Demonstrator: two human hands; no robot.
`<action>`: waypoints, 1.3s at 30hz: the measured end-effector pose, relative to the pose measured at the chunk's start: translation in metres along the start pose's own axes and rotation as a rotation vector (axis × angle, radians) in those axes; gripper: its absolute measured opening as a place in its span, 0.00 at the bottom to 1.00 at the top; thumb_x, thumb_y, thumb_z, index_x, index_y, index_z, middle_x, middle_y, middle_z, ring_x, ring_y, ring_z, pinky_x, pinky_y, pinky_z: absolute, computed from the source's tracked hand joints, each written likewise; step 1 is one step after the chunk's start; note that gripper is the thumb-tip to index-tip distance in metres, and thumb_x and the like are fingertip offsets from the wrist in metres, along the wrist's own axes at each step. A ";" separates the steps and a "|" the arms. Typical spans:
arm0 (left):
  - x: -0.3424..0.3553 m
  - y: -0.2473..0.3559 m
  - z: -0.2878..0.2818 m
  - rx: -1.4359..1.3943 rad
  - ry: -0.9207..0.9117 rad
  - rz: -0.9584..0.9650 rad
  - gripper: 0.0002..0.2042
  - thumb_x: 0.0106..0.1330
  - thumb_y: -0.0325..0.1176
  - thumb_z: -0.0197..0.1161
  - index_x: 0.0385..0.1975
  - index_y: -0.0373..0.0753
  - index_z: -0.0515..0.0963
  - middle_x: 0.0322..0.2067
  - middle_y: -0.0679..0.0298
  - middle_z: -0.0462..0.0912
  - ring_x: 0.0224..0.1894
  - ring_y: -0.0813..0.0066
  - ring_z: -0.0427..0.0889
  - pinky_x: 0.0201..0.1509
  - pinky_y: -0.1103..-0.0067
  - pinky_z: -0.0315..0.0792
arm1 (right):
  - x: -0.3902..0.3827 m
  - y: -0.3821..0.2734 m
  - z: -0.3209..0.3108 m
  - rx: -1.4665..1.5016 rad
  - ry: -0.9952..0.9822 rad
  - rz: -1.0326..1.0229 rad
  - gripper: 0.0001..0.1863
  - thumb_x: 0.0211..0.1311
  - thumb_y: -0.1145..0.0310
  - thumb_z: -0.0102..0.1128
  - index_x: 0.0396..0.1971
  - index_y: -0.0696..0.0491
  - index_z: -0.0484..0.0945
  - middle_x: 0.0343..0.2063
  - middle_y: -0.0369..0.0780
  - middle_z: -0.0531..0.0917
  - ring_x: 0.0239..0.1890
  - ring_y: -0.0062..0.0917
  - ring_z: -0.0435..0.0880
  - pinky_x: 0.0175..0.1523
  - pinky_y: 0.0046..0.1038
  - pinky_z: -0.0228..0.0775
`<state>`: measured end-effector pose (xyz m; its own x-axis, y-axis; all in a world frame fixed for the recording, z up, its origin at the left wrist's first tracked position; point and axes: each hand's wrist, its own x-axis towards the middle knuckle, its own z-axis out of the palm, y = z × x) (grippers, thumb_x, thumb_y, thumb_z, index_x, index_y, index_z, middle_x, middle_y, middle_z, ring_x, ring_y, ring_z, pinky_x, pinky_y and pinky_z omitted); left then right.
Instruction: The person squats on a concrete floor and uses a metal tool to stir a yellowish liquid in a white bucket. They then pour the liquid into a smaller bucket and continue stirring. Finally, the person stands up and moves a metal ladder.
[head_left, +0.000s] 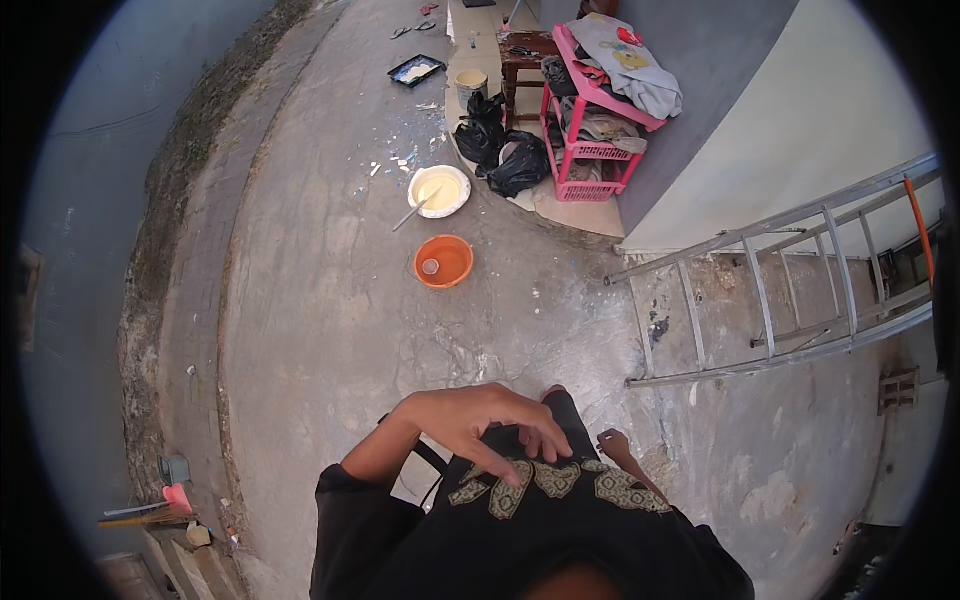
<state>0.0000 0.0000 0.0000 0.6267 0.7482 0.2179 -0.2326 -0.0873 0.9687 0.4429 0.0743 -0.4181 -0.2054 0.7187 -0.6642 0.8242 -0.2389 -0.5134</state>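
Shirt [490, 545] fills the lower middle of the frame just beneath the person's left hand [485, 420], whose thumb and fingers stand wide apart with nothing gripped (whether they touch the cloth cannot be told), while the right hand [613, 443], small and loosely curled at lower right of centre, does not show whether it holds anything. The cloth looks soft and light, easily creased, best pinched at its patterned front. Above centre, the orange tub [456, 257], holding a cup [430, 267], seems stiff plastic, perhaps slippery if wet, best taken by opposite rims.
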 end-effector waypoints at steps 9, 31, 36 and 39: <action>0.027 0.005 -0.055 -0.037 0.192 0.277 0.06 0.53 0.25 0.65 0.26 0.36 0.72 0.31 0.62 0.80 0.31 0.65 0.80 0.31 0.77 0.72 | 0.046 -0.010 0.011 -0.296 -0.008 -0.077 0.13 0.50 0.57 0.61 0.25 0.53 0.79 0.26 0.43 0.83 0.32 0.34 0.83 0.40 0.33 0.73; -0.191 0.107 -0.271 -0.240 0.821 0.848 0.09 0.64 0.24 0.52 0.20 0.32 0.69 0.21 0.60 0.74 0.22 0.64 0.76 0.24 0.76 0.71 | 0.218 -0.463 0.111 -0.176 -0.172 -0.078 0.16 0.61 0.57 0.52 0.39 0.55 0.75 0.26 0.39 0.83 0.26 0.21 0.80 0.31 0.21 0.68; -0.311 0.162 -0.337 0.274 0.528 0.270 0.09 0.60 0.34 0.59 0.26 0.34 0.73 0.32 0.55 0.80 0.27 0.67 0.80 0.27 0.79 0.74 | 0.159 -0.500 0.228 -0.491 -0.354 -0.120 0.17 0.59 0.56 0.55 0.40 0.53 0.75 0.28 0.44 0.82 0.32 0.27 0.81 0.39 0.27 0.71; -0.377 0.196 -0.386 0.333 0.499 -0.027 0.10 0.55 0.32 0.65 0.34 0.35 0.78 0.34 0.61 0.81 0.36 0.70 0.81 0.33 0.80 0.76 | 0.151 -0.554 0.264 -0.264 -0.299 -0.089 0.16 0.61 0.56 0.54 0.41 0.52 0.75 0.29 0.44 0.82 0.30 0.27 0.81 0.37 0.27 0.71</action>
<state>-0.5687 -0.0458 0.0614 0.1855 0.9643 0.1888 0.0745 -0.2054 0.9758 -0.1842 0.1433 -0.3773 -0.3948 0.4979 -0.7721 0.8953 0.0199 -0.4449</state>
